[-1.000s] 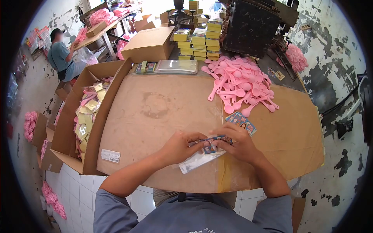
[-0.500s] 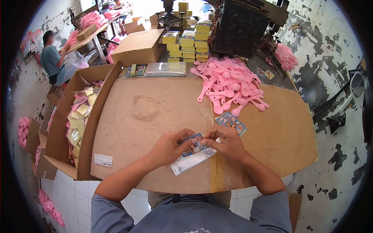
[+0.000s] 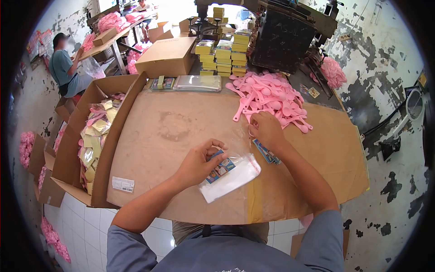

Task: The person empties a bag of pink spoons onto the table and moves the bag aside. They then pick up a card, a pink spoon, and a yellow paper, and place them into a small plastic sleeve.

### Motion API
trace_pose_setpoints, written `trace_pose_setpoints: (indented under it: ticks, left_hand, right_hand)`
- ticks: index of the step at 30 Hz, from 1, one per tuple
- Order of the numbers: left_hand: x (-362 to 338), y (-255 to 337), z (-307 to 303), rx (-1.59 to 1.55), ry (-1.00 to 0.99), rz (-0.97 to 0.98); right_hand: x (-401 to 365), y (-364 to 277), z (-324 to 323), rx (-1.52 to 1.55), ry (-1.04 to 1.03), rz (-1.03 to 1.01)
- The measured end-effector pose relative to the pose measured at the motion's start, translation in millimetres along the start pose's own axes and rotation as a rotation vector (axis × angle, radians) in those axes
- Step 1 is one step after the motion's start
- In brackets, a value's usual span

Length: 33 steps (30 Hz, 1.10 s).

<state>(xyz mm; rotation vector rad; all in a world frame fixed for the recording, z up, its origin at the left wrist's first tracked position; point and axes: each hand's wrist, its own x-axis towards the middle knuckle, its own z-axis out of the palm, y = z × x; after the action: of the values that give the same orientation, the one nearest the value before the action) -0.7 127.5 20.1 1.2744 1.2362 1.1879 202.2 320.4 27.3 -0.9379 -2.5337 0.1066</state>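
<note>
My left hand (image 3: 201, 163) pinches a small blue printed card (image 3: 220, 170) between thumb and fingers. The card lies over a stack of clear plastic bags (image 3: 233, 182), whose open end points right. Up at the near edge of a heap of pink spoons (image 3: 269, 97) is my right hand (image 3: 266, 131), fingers curled down with a bit of pink at their tips. The spoon under these fingers is mostly hidden. More printed cards (image 3: 265, 152) lie just below my right hand, partly covered by the wrist.
On the left stands an open carton (image 3: 115, 149) of packed yellow and pink pieces. Behind the cardboard sheet are a closed box (image 3: 165, 56), clear sleeves (image 3: 198, 83), stacks of yellow-edged cards (image 3: 223, 56) and a black machine (image 3: 283, 41). A person (image 3: 63, 65) sits far left.
My right hand has left the card and bags and moved up to the spoon heap. My left hand keeps the card, which now lies over the bags.
</note>
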Motion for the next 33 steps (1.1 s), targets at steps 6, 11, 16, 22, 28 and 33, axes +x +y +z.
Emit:
trace_pose_setpoints:
  ticks: [6, 11, 16, 22, 28, 33]
  left_hand:
    - [2.5, 7.3, -3.4, -0.119, 0.075, -0.008]
    - [0.6, 5.4, 1.2, -0.076, 0.083, 0.007]
    - [-0.1, 3.0, 2.4, -0.065, 0.054, 0.017]
    - [-4.2, 18.6, 3.4, -0.103, 0.016, -0.036]
    - [-1.3, 10.4, 1.1, -0.245, -0.026, 0.0]
    - [-3.3, 12.7, 2.2, -0.238, -0.007, -0.009]
  right_hand:
    - [3.6, -15.0, -14.8, 0.954, -0.317, 0.228]
    - [-10.0, -62.9, -45.8, 1.269, -0.219, 0.239]
    - [-15.2, -76.9, -44.6, 1.303, 0.023, 0.117]
    - [-23.9, -86.4, -42.2, 1.17, -0.072, 0.141]
    - [-28.9, -89.7, -27.0, 1.219, 0.103, 0.104]
    - [-18.6, -78.4, -44.3, 1.231, 0.196, 0.15]
